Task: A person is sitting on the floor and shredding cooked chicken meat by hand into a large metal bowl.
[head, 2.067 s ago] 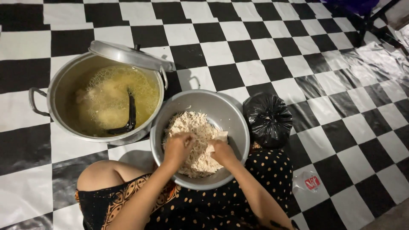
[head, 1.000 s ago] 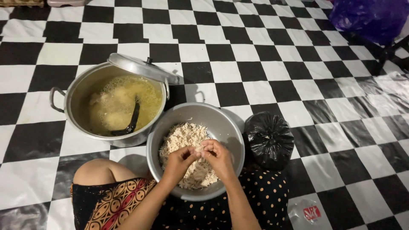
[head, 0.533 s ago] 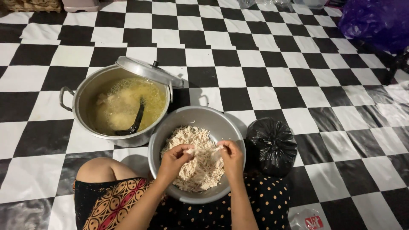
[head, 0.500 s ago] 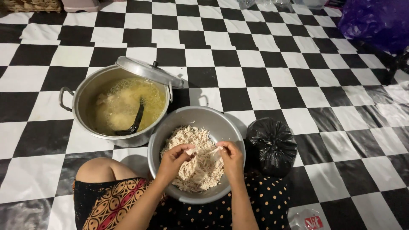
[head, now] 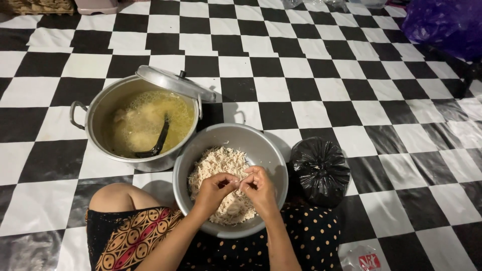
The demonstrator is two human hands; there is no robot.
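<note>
A grey metal bowl (head: 261, 145) sits on the floor in front of my lap, holding a heap of pale shredded meat (head: 217, 163). My left hand (head: 215, 189) and my right hand (head: 259, 186) meet over the bowl's near half, fingertips pinched together on a small piece of the meat between them. Both forearms reach in from the bottom edge.
A large metal pot (head: 95, 113) of yellow broth with a dark ladle (head: 156, 143) stands to the left, its lid (head: 175, 83) propped on the far rim. A tied black plastic bag (head: 320, 169) lies right of the bowl. Black-and-white checkered floor; purple bag (head: 444, 25) far right.
My hands, spread apart half a second ago pulling a strand, have come together at the middle of the bowl. The camera view has shifted slightly.
</note>
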